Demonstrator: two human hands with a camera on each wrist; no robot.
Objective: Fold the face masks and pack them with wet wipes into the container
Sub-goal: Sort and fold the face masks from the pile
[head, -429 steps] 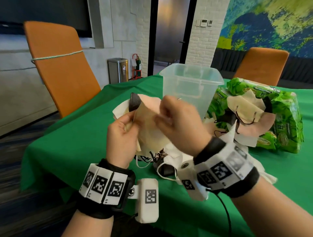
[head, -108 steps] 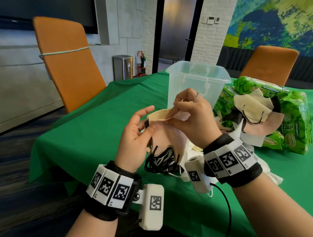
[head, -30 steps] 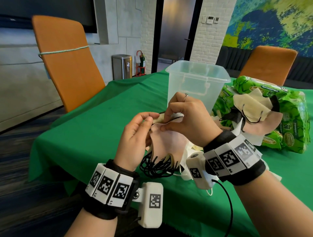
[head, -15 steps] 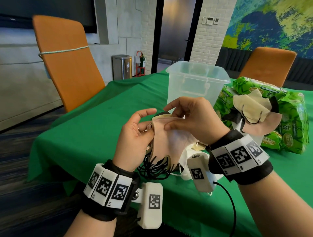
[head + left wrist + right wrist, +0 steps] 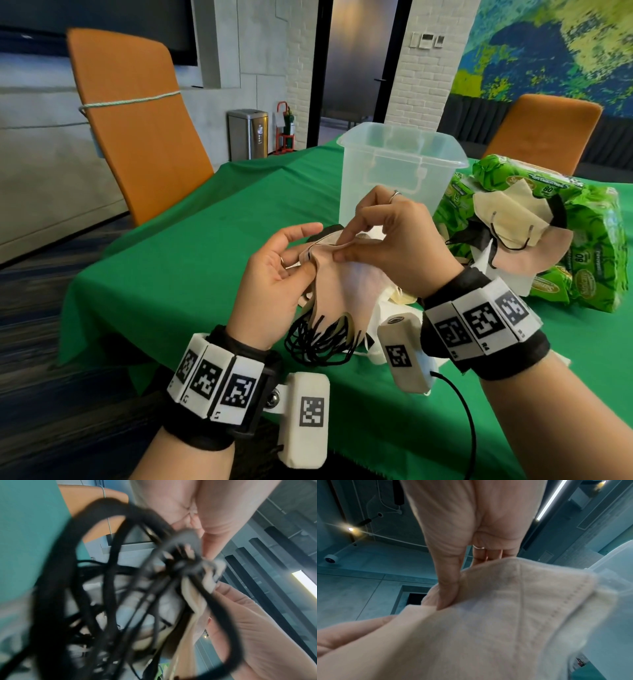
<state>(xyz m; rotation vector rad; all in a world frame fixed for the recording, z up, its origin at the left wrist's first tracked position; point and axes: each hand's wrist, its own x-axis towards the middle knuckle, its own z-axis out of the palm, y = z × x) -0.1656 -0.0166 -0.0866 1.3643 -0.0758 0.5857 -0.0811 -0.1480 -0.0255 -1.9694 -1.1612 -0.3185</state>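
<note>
Above the counter's near edge, left hand (image 5: 274, 274) and right hand (image 5: 394, 246) both pinch a pink face mask (image 5: 346, 284), mid-fold; next, probably crease it flat, then drop it into the container (image 5: 397, 171) behind.

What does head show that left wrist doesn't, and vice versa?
Head only: the clear container standing open on the green tablecloth, wet wipe packs with more masks on them, and the right hand pinching the pink mask's top fold.
Left wrist only: the underside, ceiling lights and the ear loops close up, blurred.
Both: the left hand at the mask stack, black ear loops dangling.
</note>
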